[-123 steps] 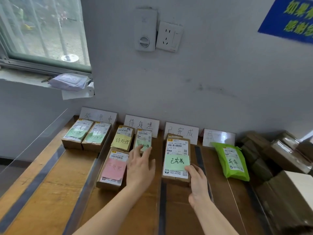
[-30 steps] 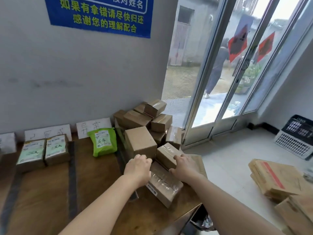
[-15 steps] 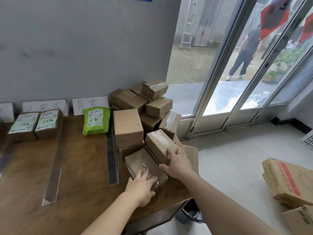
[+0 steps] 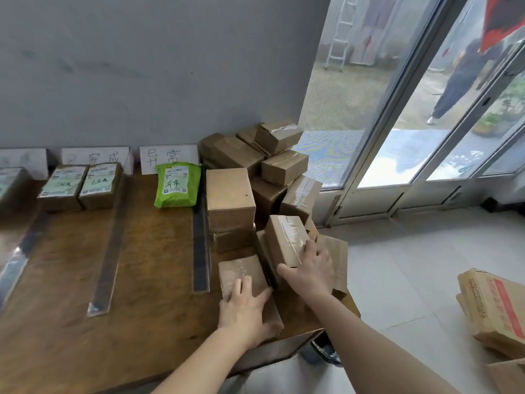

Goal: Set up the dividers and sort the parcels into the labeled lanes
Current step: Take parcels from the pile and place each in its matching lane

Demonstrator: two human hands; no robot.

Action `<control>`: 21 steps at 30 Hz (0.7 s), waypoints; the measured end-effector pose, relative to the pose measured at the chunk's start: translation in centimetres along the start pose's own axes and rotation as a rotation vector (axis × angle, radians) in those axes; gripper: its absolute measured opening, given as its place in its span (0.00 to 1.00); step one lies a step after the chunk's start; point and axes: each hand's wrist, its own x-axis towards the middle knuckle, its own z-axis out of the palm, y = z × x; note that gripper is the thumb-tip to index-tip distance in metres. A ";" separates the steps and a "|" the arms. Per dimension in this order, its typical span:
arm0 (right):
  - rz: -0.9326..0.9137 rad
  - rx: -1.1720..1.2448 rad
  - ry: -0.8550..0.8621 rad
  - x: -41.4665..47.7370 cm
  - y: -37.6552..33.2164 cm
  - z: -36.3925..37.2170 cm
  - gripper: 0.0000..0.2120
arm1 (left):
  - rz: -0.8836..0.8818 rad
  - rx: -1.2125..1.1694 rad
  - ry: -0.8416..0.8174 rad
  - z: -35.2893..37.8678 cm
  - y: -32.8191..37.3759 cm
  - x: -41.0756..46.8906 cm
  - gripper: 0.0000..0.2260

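The right grip (image 4: 309, 265) clasps the near end of a tilted box (image 4: 285, 237) whose long axis runs up-frame, away from it. The left grip (image 4: 244, 305) lies flat and wide on a lower box (image 4: 241, 273), nearer the lanes at frame left. On the tabletop (image 4: 142, 280) there are three divider strips (image 4: 201, 243), three label cards (image 4: 169, 157), two sorted boxes (image 4: 99, 182), one green bag (image 4: 177, 184) and roughly a dozen piled boxes (image 4: 230, 194).

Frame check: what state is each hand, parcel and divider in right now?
left hand: flat on the low box, fingers spread.
right hand: grips the taped box, which sits tilted.
green parcel: lying flat below a label card.
two labelled boxes: side by side in the next lane.
divider strips: laid between lanes on the table.
box pile: stacked at the table's right end.
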 end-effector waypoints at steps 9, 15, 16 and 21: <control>0.095 0.374 0.082 -4.8 2.1 0.5 0.43 | -0.138 0.030 0.093 1.5 -0.6 -1.6 0.37; 0.170 0.590 0.121 -8.8 3.0 0.8 0.43 | -0.209 0.018 0.050 2.6 -1.2 -3.6 0.41; 0.180 0.604 0.118 -9.5 3.0 0.7 0.43 | -0.208 0.018 0.054 2.6 -1.3 -4.1 0.42; 0.179 0.618 0.137 -12.1 2.8 -0.3 0.46 | -0.206 -0.029 0.053 3.1 -1.7 -6.0 0.43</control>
